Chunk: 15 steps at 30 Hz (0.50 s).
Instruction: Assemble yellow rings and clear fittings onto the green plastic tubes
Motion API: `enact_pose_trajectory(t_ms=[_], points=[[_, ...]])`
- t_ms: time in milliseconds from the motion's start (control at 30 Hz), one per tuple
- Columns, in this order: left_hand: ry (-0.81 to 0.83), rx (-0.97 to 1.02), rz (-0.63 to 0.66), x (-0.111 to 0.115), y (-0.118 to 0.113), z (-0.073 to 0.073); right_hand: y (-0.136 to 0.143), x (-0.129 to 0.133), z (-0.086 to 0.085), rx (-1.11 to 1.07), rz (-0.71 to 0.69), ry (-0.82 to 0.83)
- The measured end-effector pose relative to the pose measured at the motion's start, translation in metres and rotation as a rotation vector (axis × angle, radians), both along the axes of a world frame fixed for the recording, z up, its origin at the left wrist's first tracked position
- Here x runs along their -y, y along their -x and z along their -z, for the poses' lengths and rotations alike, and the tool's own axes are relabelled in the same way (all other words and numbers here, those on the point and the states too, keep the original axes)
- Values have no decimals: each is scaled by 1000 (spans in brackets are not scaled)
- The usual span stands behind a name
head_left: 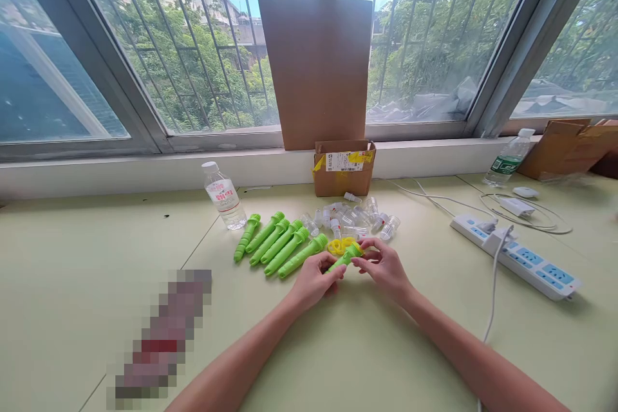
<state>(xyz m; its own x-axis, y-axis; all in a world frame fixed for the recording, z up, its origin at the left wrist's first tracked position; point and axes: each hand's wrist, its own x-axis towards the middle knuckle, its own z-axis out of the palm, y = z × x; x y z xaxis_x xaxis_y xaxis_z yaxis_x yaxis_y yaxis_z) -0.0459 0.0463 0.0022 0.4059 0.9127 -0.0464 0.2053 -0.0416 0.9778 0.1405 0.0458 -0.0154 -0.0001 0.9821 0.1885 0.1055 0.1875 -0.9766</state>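
Left hand (316,280) grips a green tube (344,260); right hand (385,267), fingers curled, pinches its far end. Clear cups (390,228) lie before a cardboard box (344,181), contents unseen.

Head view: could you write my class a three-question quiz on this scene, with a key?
1. Not counting the held tube, how many green tubes lie on the table?
2. True or false: the left hand is wrapped around a water bottle.
3. What colour are the loops beside the held tube? A: blue; B: yellow; C: red.

Key:
1. Six.
2. False; it holds the green tube.
3. B.
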Motion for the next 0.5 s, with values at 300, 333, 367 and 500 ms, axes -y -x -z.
enact_pose_trajectory(t_ms=[300, 333, 367, 500], points=[[23, -13, 49, -2, 1, 4, -2, 1, -1, -42, 4, -12], [20, -12, 57, -2, 1, 4, -2, 0, -1, -44, 5, -11], [17, -10, 64, -2, 1, 5, -2, 0, 0, -46, 6, -10], [30, 3, 75, -2, 1, 5, -1, 0, -1, -50, 5, -13]])
